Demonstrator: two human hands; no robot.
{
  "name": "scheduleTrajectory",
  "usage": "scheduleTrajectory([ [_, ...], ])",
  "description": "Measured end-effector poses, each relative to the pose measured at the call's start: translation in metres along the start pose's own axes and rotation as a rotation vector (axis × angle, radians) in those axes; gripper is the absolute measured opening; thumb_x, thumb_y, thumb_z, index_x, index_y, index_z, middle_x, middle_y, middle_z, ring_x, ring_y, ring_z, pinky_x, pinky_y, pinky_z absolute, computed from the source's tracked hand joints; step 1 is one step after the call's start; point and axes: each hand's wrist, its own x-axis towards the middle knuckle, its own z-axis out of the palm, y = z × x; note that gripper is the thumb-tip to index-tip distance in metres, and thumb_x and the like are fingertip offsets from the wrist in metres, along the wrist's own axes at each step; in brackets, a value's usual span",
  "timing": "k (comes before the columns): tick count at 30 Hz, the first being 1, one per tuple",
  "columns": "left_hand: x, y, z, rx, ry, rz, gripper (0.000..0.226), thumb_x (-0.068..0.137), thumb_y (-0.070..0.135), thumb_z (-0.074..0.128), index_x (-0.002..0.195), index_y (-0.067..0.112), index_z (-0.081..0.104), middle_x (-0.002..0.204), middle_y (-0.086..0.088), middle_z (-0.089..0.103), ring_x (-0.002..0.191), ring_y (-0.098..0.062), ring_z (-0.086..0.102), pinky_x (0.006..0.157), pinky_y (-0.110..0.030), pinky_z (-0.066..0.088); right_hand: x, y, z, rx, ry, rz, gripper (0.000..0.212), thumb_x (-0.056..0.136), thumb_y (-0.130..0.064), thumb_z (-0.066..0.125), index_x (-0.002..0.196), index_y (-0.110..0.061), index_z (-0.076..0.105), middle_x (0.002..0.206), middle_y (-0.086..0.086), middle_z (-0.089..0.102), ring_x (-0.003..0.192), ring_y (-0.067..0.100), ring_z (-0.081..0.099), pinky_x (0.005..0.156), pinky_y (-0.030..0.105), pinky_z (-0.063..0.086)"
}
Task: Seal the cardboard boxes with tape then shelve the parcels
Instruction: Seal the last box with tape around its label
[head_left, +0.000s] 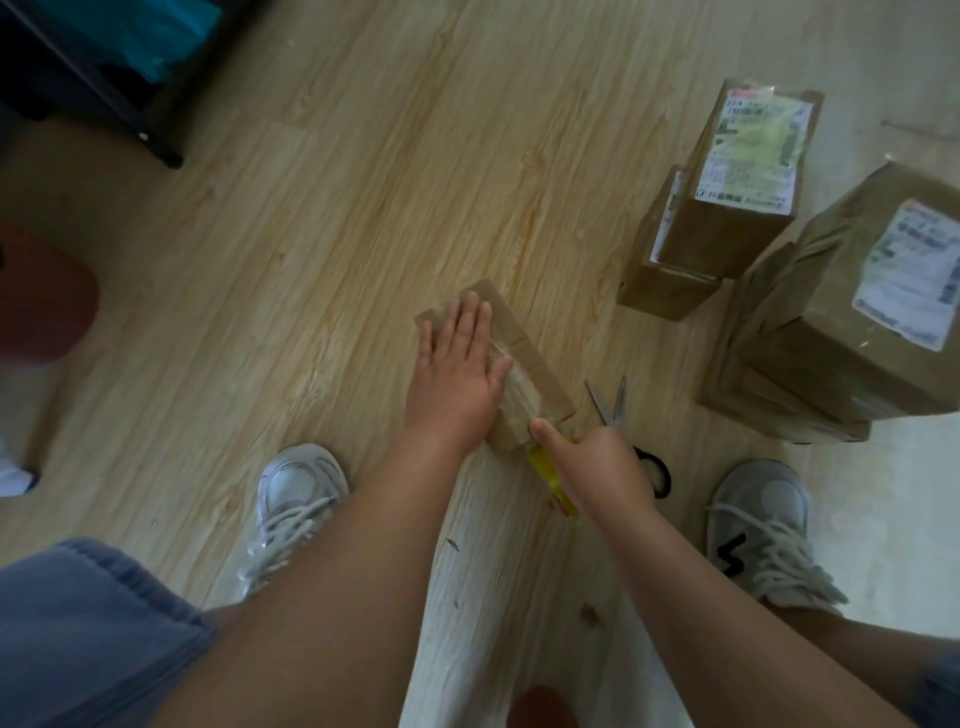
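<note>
The left hand (457, 364) lies flat with straight fingers, pressing down on the small cardboard box (548, 384) near the middle of the view. The right hand (597, 467), at five o'clock from it, curls its fingers round a yellow tape roll (544, 464), with the thumb stretched out onto the box's near end.

Everything rests on a pale wooden floor (363, 208). A black rack (104, 88) fills the corner at eleven o'clock. The biggest parcel, a brown box (852, 353) with a white label, sits at three o'clock from the small box, well apart from it. At one o'clock stands a tall labelled box (727, 228), with a lower box (654, 291) just beside it at its seven o'clock.

Two pale laced shoes flank the arms: the left shoe (298, 493) is at seven o'clock from the small box and the right shoe (763, 514) at four o'clock. Scissors (613, 405) lie open on the floor just beside the small box at four o'clock, blades towards twelve, black handles partly hidden behind the right hand. A strip of clear tape (519, 389) runs along the box's top, from the left thumb to the right thumb.
</note>
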Motion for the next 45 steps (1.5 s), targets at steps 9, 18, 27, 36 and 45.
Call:
scheduleTrajectory([
  [9,0.006,0.002,0.004,0.114,-0.096,-0.059,0.064,0.104,0.048,0.004,0.149,0.015,-0.026,0.159,-0.001,-0.032,0.145,-0.015,-0.032,0.119,-0.042,-0.02,0.007,0.003,0.006,0.129,-0.037,0.016,0.067,0.084,-0.072,0.056,0.075,-0.007,0.068,0.068,0.009,0.072,0.065,0.029,0.072,0.072,0.052,0.061],
  [18,-0.037,0.006,-0.016,-0.05,-0.103,0.161,0.054,0.108,0.035,0.016,0.156,0.023,-0.005,0.163,0.006,-0.018,0.147,-0.006,-0.022,0.118,-0.026,-0.017,0.004,0.001,-0.003,0.087,-0.031,-0.03,0.056,0.088,-0.067,0.058,0.069,-0.014,0.057,0.062,0.0,0.059,0.058,0.02,0.058,0.056,0.03,0.042],
  [27,-0.045,0.006,0.001,0.078,-0.163,0.132,0.054,0.107,0.038,0.008,0.153,0.026,-0.017,0.158,0.009,-0.028,0.144,-0.006,-0.029,0.115,-0.029,-0.022,0.006,-0.002,-0.002,0.066,-0.045,-0.046,0.057,0.089,-0.067,0.055,0.068,-0.014,0.055,0.062,0.001,0.059,0.062,0.021,0.062,0.06,0.031,0.044],
  [36,-0.047,0.013,-0.001,0.164,-0.202,0.1,0.058,0.106,0.04,0.006,0.152,0.019,-0.021,0.159,0.002,-0.03,0.146,-0.013,-0.028,0.12,-0.035,-0.017,-0.009,0.014,-0.014,0.342,-0.27,-0.118,0.043,0.097,-0.047,0.06,0.095,-0.005,0.07,0.075,0.009,0.068,0.062,0.018,0.065,0.049,0.017,0.048],
  [45,-0.048,0.014,-0.001,0.137,-0.236,0.107,0.06,0.105,0.041,0.006,0.151,0.018,-0.024,0.158,0.002,-0.033,0.144,-0.014,-0.032,0.12,-0.038,-0.017,0.002,0.011,0.001,0.272,-0.17,-0.091,0.037,0.096,-0.048,0.059,0.076,-0.018,0.06,0.073,0.004,0.064,0.071,0.024,0.067,0.062,0.033,0.054],
])
